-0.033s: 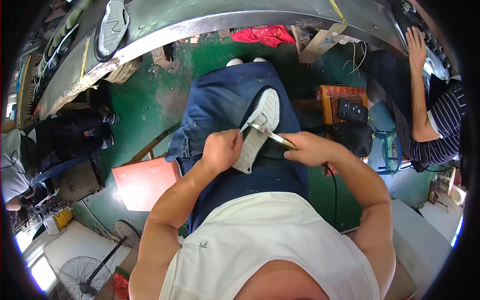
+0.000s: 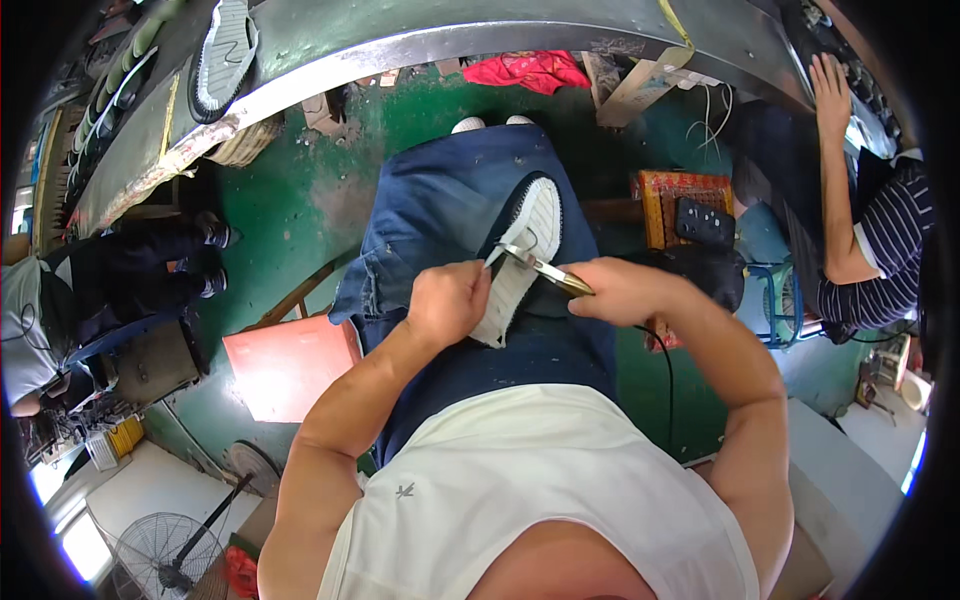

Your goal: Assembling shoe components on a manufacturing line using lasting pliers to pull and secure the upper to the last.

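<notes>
As the left hand (image 2: 447,303) pinches pale material (image 2: 493,256), the right (image 2: 618,292) clasps a metal tool (image 2: 547,270)

No readable words or numbers that I can spot tbh. Just a small dark logo (image 2: 404,491) on the white top (image 2: 545,455).

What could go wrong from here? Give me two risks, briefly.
The left hand is close to the tip of the metal hand tool in the right hand, so a slip might nip it. The shoe lies sole up on blue cloth across the lap, so it could shift under a pull.
</notes>
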The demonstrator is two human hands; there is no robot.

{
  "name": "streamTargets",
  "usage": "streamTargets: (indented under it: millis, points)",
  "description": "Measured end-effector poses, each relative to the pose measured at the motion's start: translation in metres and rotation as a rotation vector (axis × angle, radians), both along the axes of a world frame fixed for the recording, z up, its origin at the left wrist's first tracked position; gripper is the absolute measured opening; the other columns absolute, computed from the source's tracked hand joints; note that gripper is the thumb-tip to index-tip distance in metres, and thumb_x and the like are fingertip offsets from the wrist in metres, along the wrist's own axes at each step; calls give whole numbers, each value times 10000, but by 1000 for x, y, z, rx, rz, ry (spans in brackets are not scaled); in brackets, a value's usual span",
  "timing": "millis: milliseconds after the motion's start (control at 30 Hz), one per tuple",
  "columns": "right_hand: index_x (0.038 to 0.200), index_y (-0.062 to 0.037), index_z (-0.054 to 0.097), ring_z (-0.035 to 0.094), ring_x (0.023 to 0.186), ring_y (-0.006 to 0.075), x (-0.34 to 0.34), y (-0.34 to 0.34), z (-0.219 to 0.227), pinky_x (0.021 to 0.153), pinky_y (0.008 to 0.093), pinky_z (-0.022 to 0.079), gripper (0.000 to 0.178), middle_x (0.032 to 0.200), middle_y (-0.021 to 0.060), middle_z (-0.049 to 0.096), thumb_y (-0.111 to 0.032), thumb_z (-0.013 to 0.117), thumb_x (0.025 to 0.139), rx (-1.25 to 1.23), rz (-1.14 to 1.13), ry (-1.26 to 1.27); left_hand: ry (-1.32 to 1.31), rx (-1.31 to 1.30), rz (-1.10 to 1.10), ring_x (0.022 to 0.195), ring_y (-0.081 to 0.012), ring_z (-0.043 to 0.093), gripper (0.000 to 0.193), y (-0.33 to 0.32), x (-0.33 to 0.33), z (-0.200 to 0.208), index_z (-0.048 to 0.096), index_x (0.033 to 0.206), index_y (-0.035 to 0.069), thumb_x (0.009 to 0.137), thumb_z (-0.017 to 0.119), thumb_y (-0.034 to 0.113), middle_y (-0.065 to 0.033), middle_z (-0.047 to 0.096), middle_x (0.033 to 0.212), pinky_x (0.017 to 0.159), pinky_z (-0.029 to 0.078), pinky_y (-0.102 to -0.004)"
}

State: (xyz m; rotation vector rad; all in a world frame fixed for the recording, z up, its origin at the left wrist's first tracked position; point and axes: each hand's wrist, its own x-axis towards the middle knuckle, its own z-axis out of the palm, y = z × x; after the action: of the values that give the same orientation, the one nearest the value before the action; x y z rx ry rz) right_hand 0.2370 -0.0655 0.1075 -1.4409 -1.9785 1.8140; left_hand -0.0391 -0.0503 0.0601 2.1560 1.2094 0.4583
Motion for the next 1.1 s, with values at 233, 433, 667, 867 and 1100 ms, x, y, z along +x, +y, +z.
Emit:
streamTargets:
  millis: [233, 433, 667, 867, 1100]
  points:
    - [1012, -10, 656, 683, 901, 421, -13, 48, 30, 792, 502, 531, 305, 925, 249, 696, -304, 615, 941, -61, 529, -502, -470, -417, 223, 1214, -328, 570, 355, -13, -2, -69, 585, 1280, -12, 1020, 538, 225, -224, 596, 1290, 1024, 442, -363]
    - [1069, -63, 645, 691, 861, 401, 17, 8, -20, 754, 494, 545, 313, 919, 194, 714, -344, 662, 931, 246, 357, -445, -800, -1081, -38, 1504, -247, 221, 903, 1, -3, -73, 65, 1621, 62, 966, 649, 275, -182, 296, 1590, 1225, 192, -366]
    - [1094, -54, 631, 673, 868, 393, 29, -30, -60, 793, 482, 530, 331, 904, 188, 687, -287, 727, 880, 193, -59, -99, -347, -770, -71, 1492, -286, 246, 1078, 15, 5, -79, 92, 1628, 97, 847, 813, 269, -194, 261, 1601, 1218, 218, -376]
    - [1271, 18, 550, 617, 1066, 395, 17, -18, -24, 896, 463, 532, 486, 1137, 210, 617, -92, 683, 816, 554, 43, -435, -237, -592, 93, 1442, -417, 317, 1016, 7, 9, -87, 165, 1623, 129, 852, 779, 373, -295, 363, 1522, 1194, 272, -420]
    - [931, 12, 646, 683, 708, 253, -12, 3, -10, 674, 389, 541, 260, 763, 150, 678, -247, 660, 942, -390, -289, -206, -89, -512, 175, 1435, -393, 355, 818, -2, 18, -71, 142, 1628, 160, 980, 627, 277, -214, 394, 1543, 1181, 313, -401]
